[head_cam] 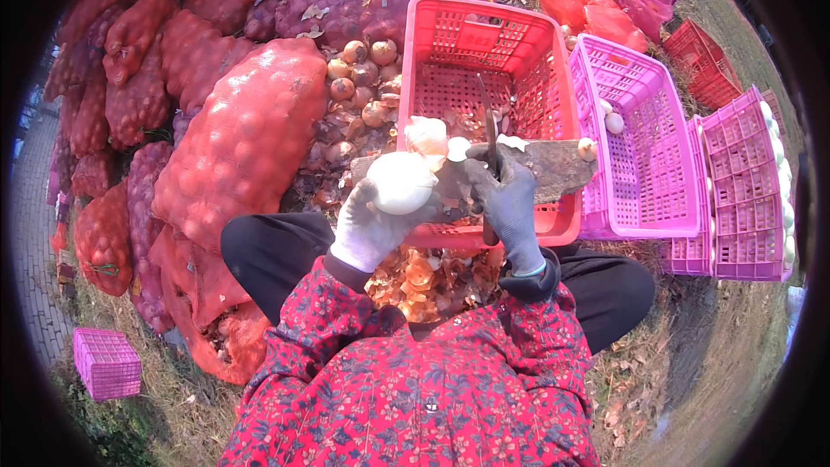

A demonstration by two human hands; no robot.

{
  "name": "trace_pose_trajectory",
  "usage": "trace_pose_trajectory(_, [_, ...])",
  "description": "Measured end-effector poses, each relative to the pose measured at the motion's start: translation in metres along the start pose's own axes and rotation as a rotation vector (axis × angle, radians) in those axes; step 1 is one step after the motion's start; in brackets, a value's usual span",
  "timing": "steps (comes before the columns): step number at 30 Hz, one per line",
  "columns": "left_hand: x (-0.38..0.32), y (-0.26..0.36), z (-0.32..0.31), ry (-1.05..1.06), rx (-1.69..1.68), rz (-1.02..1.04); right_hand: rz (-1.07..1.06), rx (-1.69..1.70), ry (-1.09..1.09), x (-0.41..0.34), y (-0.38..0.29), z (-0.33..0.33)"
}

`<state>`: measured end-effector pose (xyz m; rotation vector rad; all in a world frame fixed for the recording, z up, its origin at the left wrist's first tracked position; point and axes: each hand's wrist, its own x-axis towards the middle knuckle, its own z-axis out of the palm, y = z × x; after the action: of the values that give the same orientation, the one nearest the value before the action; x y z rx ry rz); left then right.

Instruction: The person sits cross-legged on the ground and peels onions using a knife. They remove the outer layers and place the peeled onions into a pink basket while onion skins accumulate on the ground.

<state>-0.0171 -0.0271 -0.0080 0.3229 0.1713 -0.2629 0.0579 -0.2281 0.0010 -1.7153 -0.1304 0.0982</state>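
Observation:
My left hand (381,220), in a white and grey knit glove, holds a peeled white onion (401,183) above the near left part of a red plastic crate (569,143). My right hand (504,191), in a grey glove, is closed around a knife (489,120) whose blade points away from me. A worn wooden board (561,168) lies across the crate under my hands. Pieces of onion skin (426,136) show beside the peeled onion, and a small onion piece (587,149) rests at the board's right end. What touches the fingertips of my right hand is partly hidden.
Full red mesh sacks (243,136) of onions are piled on the left. Loose unpeeled onions (363,73) lie behind the crate's left side. A pink crate (655,143) with a few peeled onions stands at right, near stacked crates (746,194). Onion skins (421,279) cover the ground between my legs.

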Motion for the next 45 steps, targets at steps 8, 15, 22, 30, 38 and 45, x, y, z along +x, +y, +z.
trace_pose_trajectory(8, [0.011, -0.017, 0.028, 0.026, 0.069, 0.116, -0.386, -0.706, -0.166, -0.049, -0.022, -0.004])
trace_pose_trajectory(15, [0.002, -0.017, 0.026, 0.094, 0.209, 0.181, -0.153, -0.773, -0.151, -0.036, 0.02, 0.003])
trace_pose_trajectory(22, [0.01, -0.01, 0.025, 0.047, 0.259, 0.11, -0.045, -0.072, -0.009, -0.032, 0.002, -0.01])
trace_pose_trajectory(30, [0.01, -0.015, 0.014, 0.064, 0.216, 0.114, -0.485, -0.644, -0.083, -0.043, -0.007, -0.007])
trace_pose_trajectory(38, [0.026, -0.021, 0.042, 0.002, 0.442, 0.07, 0.531, 0.195, -0.235, -0.023, 0.015, -0.011])
trace_pose_trajectory(45, [0.118, -0.089, 0.126, -0.165, 0.663, -0.152, 0.573, 0.342, -0.124, -0.023, 0.045, 0.009])
